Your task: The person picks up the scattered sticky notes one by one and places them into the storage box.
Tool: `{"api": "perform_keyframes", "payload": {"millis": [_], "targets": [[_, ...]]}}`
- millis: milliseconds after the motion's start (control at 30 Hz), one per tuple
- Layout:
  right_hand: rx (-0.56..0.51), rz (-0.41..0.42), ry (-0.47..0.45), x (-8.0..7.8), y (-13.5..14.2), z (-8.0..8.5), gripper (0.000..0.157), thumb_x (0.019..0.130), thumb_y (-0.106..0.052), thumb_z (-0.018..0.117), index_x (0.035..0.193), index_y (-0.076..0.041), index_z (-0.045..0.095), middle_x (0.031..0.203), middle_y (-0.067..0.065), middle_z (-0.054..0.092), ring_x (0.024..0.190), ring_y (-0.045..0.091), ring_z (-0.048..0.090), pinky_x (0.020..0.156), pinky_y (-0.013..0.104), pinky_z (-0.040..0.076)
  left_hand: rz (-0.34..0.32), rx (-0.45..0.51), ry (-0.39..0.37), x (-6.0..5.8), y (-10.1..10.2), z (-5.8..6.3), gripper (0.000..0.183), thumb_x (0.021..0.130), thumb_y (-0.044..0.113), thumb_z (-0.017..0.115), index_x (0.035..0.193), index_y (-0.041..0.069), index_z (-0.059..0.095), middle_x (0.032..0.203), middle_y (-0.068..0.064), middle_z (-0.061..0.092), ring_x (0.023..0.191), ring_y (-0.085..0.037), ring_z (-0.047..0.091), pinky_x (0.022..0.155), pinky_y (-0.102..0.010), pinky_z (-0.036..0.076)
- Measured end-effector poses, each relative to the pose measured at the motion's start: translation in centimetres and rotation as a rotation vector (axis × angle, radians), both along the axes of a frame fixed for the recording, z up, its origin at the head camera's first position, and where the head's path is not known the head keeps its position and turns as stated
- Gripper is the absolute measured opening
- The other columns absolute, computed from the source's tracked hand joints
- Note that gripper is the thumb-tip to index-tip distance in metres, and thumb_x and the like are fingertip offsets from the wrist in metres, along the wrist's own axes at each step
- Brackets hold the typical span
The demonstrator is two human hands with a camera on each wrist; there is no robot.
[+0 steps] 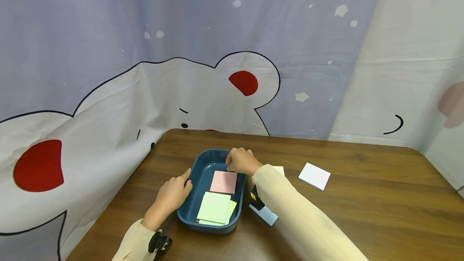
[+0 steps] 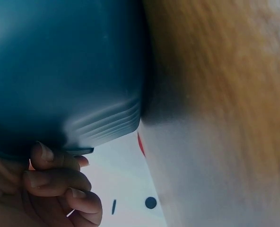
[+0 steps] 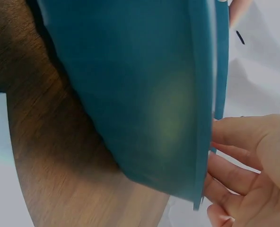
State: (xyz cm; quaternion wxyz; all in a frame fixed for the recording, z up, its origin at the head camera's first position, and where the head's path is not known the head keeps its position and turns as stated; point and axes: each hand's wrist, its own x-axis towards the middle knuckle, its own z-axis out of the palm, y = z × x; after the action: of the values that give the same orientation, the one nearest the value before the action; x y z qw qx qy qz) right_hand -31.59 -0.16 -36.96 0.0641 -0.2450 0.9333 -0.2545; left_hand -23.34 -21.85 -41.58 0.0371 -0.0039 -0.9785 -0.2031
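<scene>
A dark blue plastic bin (image 1: 208, 171) stands on the table, with a pink square of paper (image 1: 223, 182) inside. Closer to me in the bin, a pale green square (image 1: 214, 207) partly covers a yellow one (image 1: 232, 208). My left hand (image 1: 171, 193) grips the bin's left rim; in the left wrist view its fingers (image 2: 59, 182) curl below the rim. Over the far right corner, my right hand (image 1: 243, 161) reaches across the rim with its fingers bent down into the bin. The bin wall hides those fingertips in the right wrist view, so whether they hold anything is unclear.
Right of the bin lie a light blue piece (image 1: 266, 214), a pale yellow piece (image 1: 279, 170) partly hidden by the right sleeve, and a white square stack (image 1: 314, 176). A printed curtain (image 1: 308, 71) hangs behind the wooden table (image 1: 380, 196).
</scene>
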Motion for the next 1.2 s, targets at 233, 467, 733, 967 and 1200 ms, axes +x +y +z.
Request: {"api": "perform_keyframes", "payload": {"millis": [233,467,733,967,1200], "targets": [[-0.088,0.020,0.026,-0.5,1.5,0.1,0.017,0.087,-0.010,0.067,0.101,-0.002,0.073,0.098,0.008,0.072,0.094,0.024,0.065,0.099,0.048,0.037,-0.004,0.004,0.016,0.2,0.0,0.0,0.052,0.096,0.021,0.050,0.144,0.002,0.043,0.050,-0.002,0.041,0.042,-0.015,0.034,0.045,-0.028,0.030],[-0.146,-0.019,0.004,-1.5,4.2,0.1,0.020,0.087,-0.010,0.068,0.103,0.001,0.071,0.099,0.012,0.071,0.087,0.021,0.067,0.074,0.033,0.056,-0.007,0.011,0.012,0.2,0.0,-0.2,0.052,0.096,0.021,0.049,0.144,0.002,0.042,0.049,-0.001,0.040,0.042,-0.015,0.033,0.044,-0.028,0.029],[-0.116,-0.052,0.000,-2.3,8.4,0.2,0.025,0.086,-0.012,0.067,0.105,0.004,0.070,0.099,0.013,0.071,0.089,0.024,0.067,0.078,0.038,0.054,-0.016,0.006,0.015,0.1,-0.1,0.1,0.051,0.096,0.020,0.049,0.144,0.002,0.043,0.049,-0.001,0.040,0.042,-0.014,0.032,0.044,-0.028,0.027],[-0.065,-0.101,-0.016,-2.7,12.2,-0.1,0.031,0.088,-0.016,0.065,0.110,0.006,0.067,0.105,0.018,0.069,0.099,0.030,0.065,0.084,0.042,0.053,-0.016,0.005,0.009,0.2,-0.1,0.0,0.051,0.096,0.021,0.050,0.144,0.002,0.043,0.049,-0.001,0.039,0.042,-0.014,0.031,0.044,-0.028,0.027],[-0.020,-0.165,-0.028,-2.8,16.5,-1.1,0.035,0.089,-0.017,0.065,0.113,0.009,0.065,0.111,0.022,0.066,0.103,0.037,0.063,0.086,0.047,0.051,-0.020,0.005,0.017,0.2,-0.1,0.0,0.051,0.096,0.020,0.050,0.144,0.002,0.043,0.048,0.000,0.038,0.041,-0.013,0.029,0.043,-0.027,0.026]]}}
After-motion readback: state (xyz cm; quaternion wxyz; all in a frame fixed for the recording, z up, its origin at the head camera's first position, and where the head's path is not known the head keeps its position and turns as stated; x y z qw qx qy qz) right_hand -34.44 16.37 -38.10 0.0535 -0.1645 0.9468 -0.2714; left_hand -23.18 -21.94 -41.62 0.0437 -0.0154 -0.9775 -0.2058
